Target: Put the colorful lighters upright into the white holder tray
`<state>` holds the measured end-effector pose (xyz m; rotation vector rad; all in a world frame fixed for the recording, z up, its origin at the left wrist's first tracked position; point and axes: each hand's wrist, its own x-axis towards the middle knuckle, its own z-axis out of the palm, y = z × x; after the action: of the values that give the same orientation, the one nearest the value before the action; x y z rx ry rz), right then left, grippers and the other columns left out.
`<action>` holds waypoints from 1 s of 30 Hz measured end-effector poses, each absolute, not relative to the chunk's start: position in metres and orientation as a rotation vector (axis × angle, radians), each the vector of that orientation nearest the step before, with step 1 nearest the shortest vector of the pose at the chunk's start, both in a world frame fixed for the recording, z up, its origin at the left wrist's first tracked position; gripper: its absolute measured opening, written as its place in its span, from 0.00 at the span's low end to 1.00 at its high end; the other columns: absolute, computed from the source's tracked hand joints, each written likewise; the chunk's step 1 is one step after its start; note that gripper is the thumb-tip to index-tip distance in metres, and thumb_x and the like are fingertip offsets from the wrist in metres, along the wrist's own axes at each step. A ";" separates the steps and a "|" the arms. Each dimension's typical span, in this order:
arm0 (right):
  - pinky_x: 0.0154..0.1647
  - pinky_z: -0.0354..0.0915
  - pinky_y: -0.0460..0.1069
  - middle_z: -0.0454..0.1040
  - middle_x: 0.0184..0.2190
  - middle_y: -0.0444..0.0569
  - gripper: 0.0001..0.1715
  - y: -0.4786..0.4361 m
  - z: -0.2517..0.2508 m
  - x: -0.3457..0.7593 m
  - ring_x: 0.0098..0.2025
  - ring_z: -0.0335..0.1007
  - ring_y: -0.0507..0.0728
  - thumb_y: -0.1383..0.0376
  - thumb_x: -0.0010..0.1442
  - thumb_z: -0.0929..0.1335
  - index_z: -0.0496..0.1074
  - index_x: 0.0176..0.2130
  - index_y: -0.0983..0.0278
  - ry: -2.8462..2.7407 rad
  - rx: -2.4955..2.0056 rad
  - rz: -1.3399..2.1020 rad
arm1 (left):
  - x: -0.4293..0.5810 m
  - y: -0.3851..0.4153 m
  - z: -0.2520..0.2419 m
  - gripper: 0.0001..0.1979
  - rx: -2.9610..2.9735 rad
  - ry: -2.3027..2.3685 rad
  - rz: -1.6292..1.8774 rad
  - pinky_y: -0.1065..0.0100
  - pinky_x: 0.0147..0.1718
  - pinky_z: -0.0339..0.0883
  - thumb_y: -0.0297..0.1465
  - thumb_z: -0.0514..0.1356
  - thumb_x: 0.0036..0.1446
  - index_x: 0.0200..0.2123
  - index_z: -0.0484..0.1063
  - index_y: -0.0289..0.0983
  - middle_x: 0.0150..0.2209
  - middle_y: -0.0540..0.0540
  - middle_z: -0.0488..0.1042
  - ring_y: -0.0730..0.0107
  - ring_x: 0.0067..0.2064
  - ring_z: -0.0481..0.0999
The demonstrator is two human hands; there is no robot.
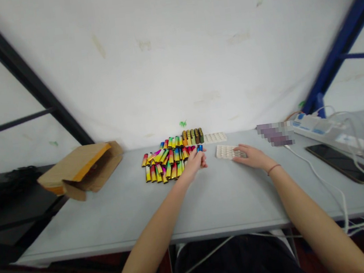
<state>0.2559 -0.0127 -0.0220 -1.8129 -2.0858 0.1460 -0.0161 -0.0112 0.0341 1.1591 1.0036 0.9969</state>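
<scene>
My left hand (196, 165) is closed around a shiny blue tube (200, 148), whose upper end sticks out above the fingers. To the right, a white tray (224, 152) with rows of round holes lies on the table. My right hand (251, 156) grips the right end of this tray, with the fingers over its top and the thumb by its front edge. Left of my left hand lies a loose pile of shiny tubes (163, 161) in yellow, red, green, blue and purple. Behind them, several dark and gold tubes (193, 135) stand upright in close rows.
A second white holed tray (215, 137) lies near the wall. At left is an open cardboard box (79, 167) on its side. On the right are a blurred purple item (274, 135), a power strip (327, 129), a dark phone (339, 162) and white cables (319, 172).
</scene>
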 end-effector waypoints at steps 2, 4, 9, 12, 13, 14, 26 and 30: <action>0.62 0.66 0.64 0.69 0.63 0.60 0.28 -0.013 -0.022 0.255 0.63 0.68 0.70 0.52 0.63 0.69 0.74 0.58 0.61 -2.101 -1.813 0.147 | -0.012 -0.012 0.033 0.09 1.036 0.937 1.005 0.76 0.22 0.58 0.38 0.55 0.59 0.33 0.63 0.39 0.21 0.58 0.58 0.82 0.18 0.56; 0.62 0.66 0.63 0.69 0.63 0.59 0.28 -0.013 -0.022 0.255 0.63 0.68 0.70 0.51 0.63 0.68 0.74 0.58 0.60 -2.107 -1.812 0.141 | -0.010 -0.013 0.032 0.18 0.917 0.896 0.994 0.76 0.18 0.52 0.47 0.49 0.61 0.28 0.61 0.39 0.19 0.57 0.57 0.81 0.17 0.53; 0.62 0.65 0.64 0.70 0.63 0.57 0.27 -0.013 -0.023 0.254 0.62 0.69 0.70 0.49 0.64 0.68 0.74 0.58 0.58 -2.110 -1.803 0.121 | -0.005 -0.014 0.026 0.23 0.815 0.869 0.972 0.75 0.16 0.46 0.47 0.44 0.62 0.21 0.55 0.40 0.16 0.56 0.53 0.80 0.15 0.50; 0.62 0.65 0.65 0.69 0.64 0.56 0.28 -0.013 -0.023 0.253 0.62 0.69 0.71 0.48 0.64 0.67 0.74 0.58 0.56 -2.107 -1.826 0.117 | -0.004 -0.014 0.023 0.20 0.785 0.908 0.967 0.74 0.14 0.42 0.43 0.44 0.62 0.20 0.55 0.40 0.15 0.57 0.50 0.80 0.14 0.46; 0.62 0.65 0.65 0.69 0.65 0.56 0.28 -0.013 -0.023 0.253 0.62 0.69 0.71 0.47 0.64 0.67 0.74 0.58 0.56 -2.111 -1.831 0.122 | -0.003 -0.015 0.023 0.20 0.772 0.919 0.970 0.74 0.14 0.41 0.42 0.43 0.62 0.19 0.54 0.40 0.14 0.57 0.49 0.80 0.14 0.44; 0.62 0.64 0.66 0.68 0.65 0.56 0.29 -0.013 -0.023 0.253 0.63 0.68 0.71 0.47 0.64 0.67 0.74 0.58 0.56 -2.116 -1.833 0.128 | -0.003 -0.015 0.023 0.20 0.760 0.926 0.979 0.74 0.14 0.40 0.41 0.43 0.62 0.19 0.54 0.40 0.14 0.58 0.47 0.80 0.14 0.43; 0.63 0.64 0.64 0.72 0.61 0.57 0.29 -0.011 -0.021 0.257 0.62 0.69 0.72 0.46 0.62 0.69 0.76 0.56 0.58 -2.104 -1.723 0.209 | -0.003 -0.015 0.025 0.22 0.731 0.940 1.177 0.74 0.15 0.37 0.43 0.44 0.63 0.19 0.55 0.40 0.14 0.58 0.45 0.80 0.15 0.42; 0.66 0.62 0.62 0.72 0.61 0.58 0.29 -0.012 -0.016 0.251 0.62 0.69 0.69 0.48 0.61 0.69 0.76 0.55 0.60 -2.136 -1.629 0.309 | -0.003 -0.016 0.025 0.22 0.726 0.943 1.133 0.74 0.15 0.37 0.42 0.43 0.63 0.19 0.54 0.40 0.14 0.58 0.45 0.80 0.14 0.42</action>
<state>0.2513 -0.0120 -0.0165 -1.6290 -2.1356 0.3086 -0.0028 -0.0157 0.0255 0.7261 0.9432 1.1325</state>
